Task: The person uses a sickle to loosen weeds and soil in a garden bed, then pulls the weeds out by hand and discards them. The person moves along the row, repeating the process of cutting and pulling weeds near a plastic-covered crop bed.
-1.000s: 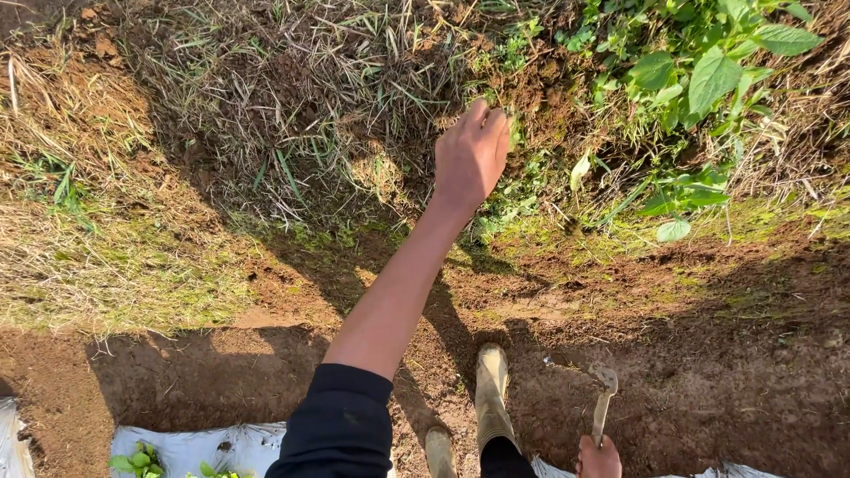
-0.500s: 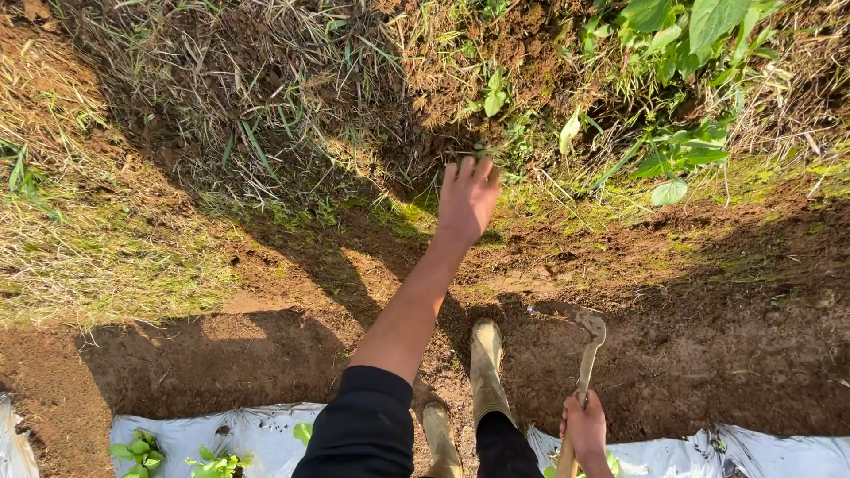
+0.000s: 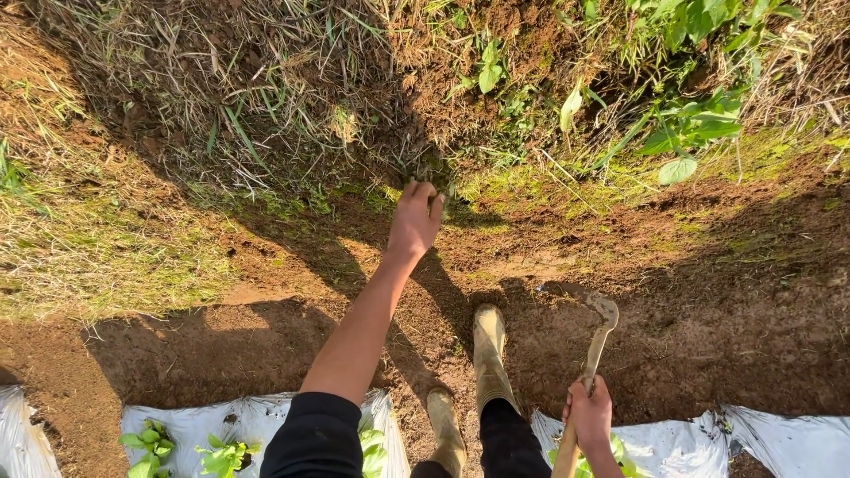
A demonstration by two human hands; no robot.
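Head view: left hand [image 3: 414, 221] is closed on a grass tuft [image 3: 431, 174] at the bank's foot; right hand [image 3: 591, 413] is wrapped around the hoe handle [image 3: 588, 370]. Tuft judged light, limp, best gripped low.

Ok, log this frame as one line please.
left hand: on weeds at bank foot | right hand: grips hoe, blade on soil | boots in furrow

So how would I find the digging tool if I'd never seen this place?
Look at the bare brown soil, right of the muddy boots. The right hand grips a hoe: one pale wooden stick with a curved metal blade, unlike the leaves around.
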